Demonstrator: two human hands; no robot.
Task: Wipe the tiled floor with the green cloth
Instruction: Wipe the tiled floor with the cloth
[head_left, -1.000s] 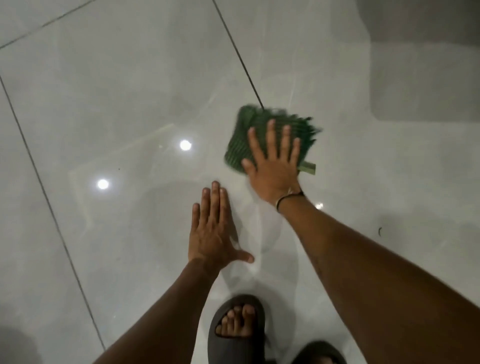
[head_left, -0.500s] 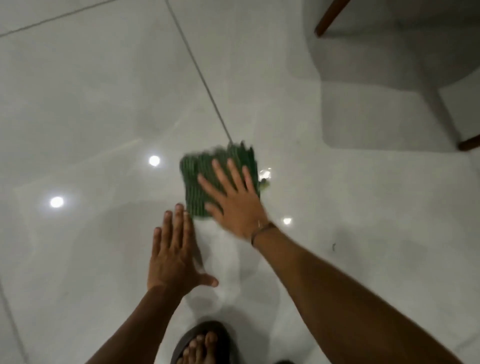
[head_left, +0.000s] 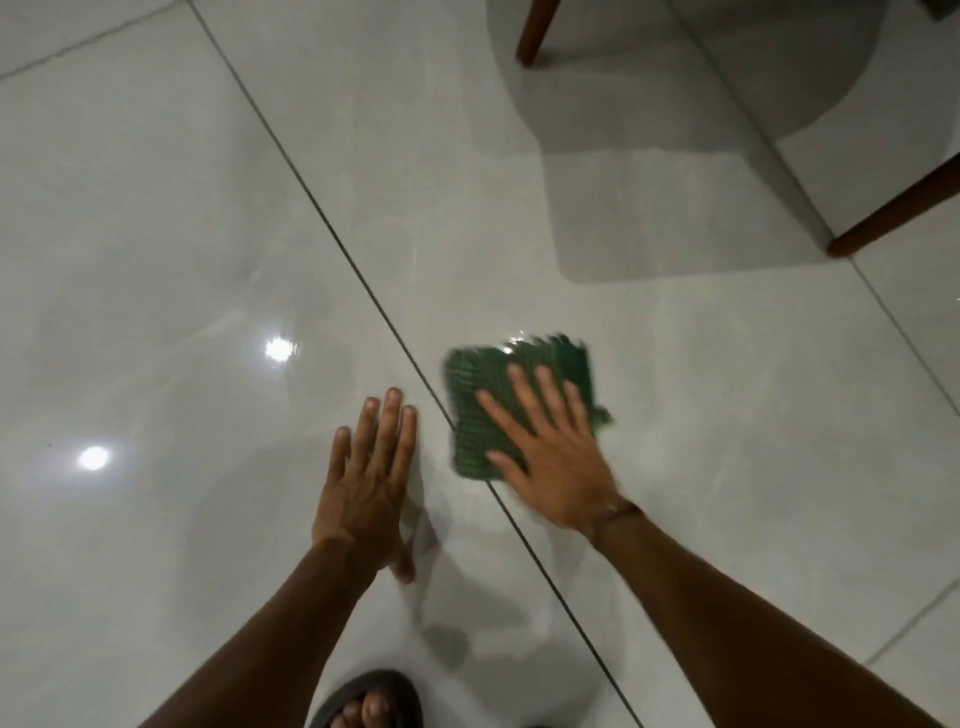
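The green cloth, folded into a rough square, lies flat on the glossy pale tiled floor just right of a dark grout line. My right hand presses flat on the cloth with fingers spread, covering its near right part. My left hand rests palm down on the bare tile to the left of the grout line, fingers together, holding nothing. The two hands are apart.
Two brown wooden furniture legs stand on the floor, one leg at the top and one leg at the right, with grey shadow between them. My sandalled foot shows at the bottom edge. Ceiling lights reflect at the left.
My right hand has swept the cloth from the left side of the grout line to the right of it. The view has tilted up, bringing the furniture legs into sight. The left hand stays planted.
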